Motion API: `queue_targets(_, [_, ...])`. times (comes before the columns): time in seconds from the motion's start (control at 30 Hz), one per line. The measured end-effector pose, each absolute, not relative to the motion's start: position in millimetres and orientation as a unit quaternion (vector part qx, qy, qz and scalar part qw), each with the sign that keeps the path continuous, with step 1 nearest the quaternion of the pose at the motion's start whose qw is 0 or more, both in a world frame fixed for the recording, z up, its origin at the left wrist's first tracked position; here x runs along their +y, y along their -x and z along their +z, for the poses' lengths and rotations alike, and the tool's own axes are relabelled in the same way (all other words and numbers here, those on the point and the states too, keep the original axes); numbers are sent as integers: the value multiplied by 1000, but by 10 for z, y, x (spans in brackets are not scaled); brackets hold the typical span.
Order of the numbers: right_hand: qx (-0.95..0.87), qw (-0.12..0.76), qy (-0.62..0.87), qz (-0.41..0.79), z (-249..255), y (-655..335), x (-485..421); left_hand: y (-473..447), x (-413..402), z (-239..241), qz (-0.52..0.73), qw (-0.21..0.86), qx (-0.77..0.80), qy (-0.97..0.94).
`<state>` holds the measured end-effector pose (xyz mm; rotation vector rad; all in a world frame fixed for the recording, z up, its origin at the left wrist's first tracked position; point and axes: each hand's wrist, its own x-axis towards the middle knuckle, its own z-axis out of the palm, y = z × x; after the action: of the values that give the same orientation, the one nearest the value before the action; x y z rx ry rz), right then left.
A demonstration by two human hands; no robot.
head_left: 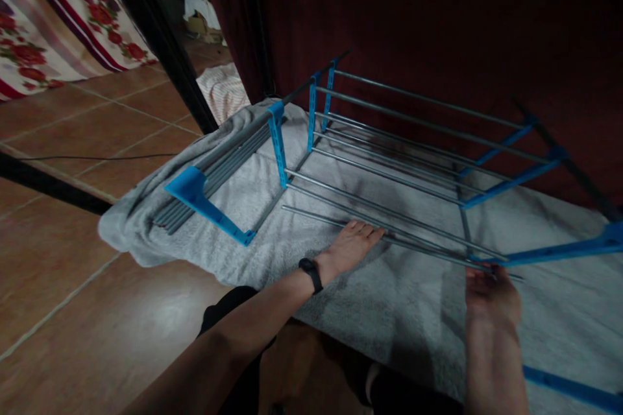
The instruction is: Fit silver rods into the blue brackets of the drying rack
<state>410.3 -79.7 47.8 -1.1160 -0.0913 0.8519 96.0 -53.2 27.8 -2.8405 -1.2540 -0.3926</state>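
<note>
A rack of grey metal rods (389, 175) and blue plastic side pieces (511, 181) lies on a grey towel (403, 311) on the floor. My left hand (351, 245) lies flat with fingers stretched out, its fingertips touching the nearest rod (316, 216). A black band sits on that wrist. My right hand (489, 295) is at the right end of the same front rod, beside a blue side piece (574, 250), its fingers curled at the rod. A loose blue bracket (204, 204) with a bundle of rods (219, 168) lies at the towel's left.
Brown floor tiles (73, 285) spread to the left. A dark red curtain (438, 19) hangs behind the rack. A black post (160, 39) and a flowered cloth (58, 13) stand at the upper left. Another blue piece (574, 389) lies at the lower right.
</note>
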Motion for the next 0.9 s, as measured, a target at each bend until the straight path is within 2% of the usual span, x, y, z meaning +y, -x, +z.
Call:
queue_targets(0.17, [-57, 801, 471, 364, 557, -4044, -811, -973, -541, 334, -121, 32, -404, 906])
queue_targets(0.43, [-22, 786, 482, 387, 614, -3921, -825, -1128, -671, 378, -130, 82, -356, 922])
queue_targets(0.67, [37, 695, 567, 441, 431, -3986, -879, -1255, -817, 272, -98, 104, -311, 940])
queue_targets(0.9, [77, 674, 592, 435, 354, -3995, -882, -1255, -835, 280, -101, 88, -316, 939])
